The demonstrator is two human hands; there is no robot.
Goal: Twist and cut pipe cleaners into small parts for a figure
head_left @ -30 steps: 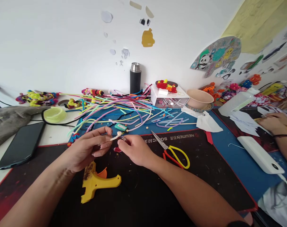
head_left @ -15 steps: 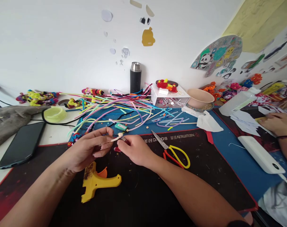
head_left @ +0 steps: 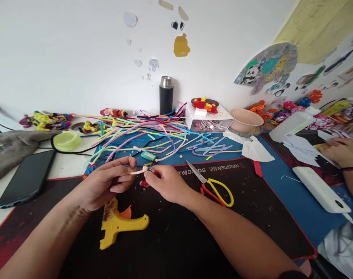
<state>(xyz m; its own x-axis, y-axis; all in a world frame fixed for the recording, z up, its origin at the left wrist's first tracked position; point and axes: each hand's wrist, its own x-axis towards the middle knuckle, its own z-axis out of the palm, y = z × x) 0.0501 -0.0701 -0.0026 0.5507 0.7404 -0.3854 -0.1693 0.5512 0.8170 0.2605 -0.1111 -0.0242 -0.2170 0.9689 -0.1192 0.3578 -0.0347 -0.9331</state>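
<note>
Between my two hands runs a short cream pipe cleaner, with a small rounded, coiled lump at its right end. My left hand pinches the loose strip between thumb and fingers. Closed at the lump's side is my right hand; a small greyish piece shows at its fingertips, too small to name. Below the hands, on the dark mat, lies a tuft of red tinsel. A yellow glue gun with an orange trigger lies under my left wrist. Scissors with yellow and red handles rest, blades apart, to the right.
Loose coloured pipe cleaners spread behind the hands, near a black thermos. A white box and a beige bowl stand by the wall. At left lies a phone; at right, a white power bank and another person's hands.
The cream lump has shifted slightly left and down, and the strip lies flatter. My left fingers have moved a little left. The glue gun and scissors stay in place.
</note>
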